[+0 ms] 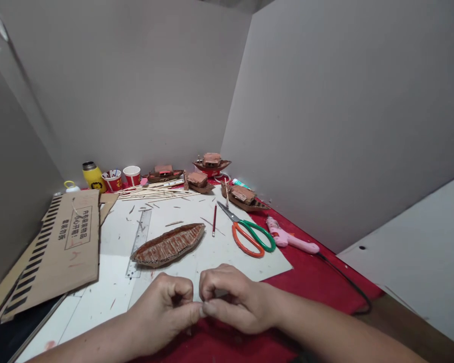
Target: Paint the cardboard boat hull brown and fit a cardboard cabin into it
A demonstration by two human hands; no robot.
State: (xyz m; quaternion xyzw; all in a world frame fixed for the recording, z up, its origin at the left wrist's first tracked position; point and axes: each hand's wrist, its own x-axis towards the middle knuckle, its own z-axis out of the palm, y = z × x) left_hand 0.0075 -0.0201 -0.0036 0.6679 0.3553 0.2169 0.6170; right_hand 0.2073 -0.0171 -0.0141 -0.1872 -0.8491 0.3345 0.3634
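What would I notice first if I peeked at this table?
Two bare hands, the left hand and the right hand, pinched together at the near edge. Just beyond them lies a brown boat-shaped hull of little sticks on white paper, with orange-and-green-handled scissors and a pink glue gun to its right.

Scissors (249, 233), glue gun (289, 238), cardboard boat hull (169, 245).

Bare paper (219, 252) between hull (168, 245), scissors (249, 234)

Soft even indoor light, faint shadows, wide-angle bending at edges
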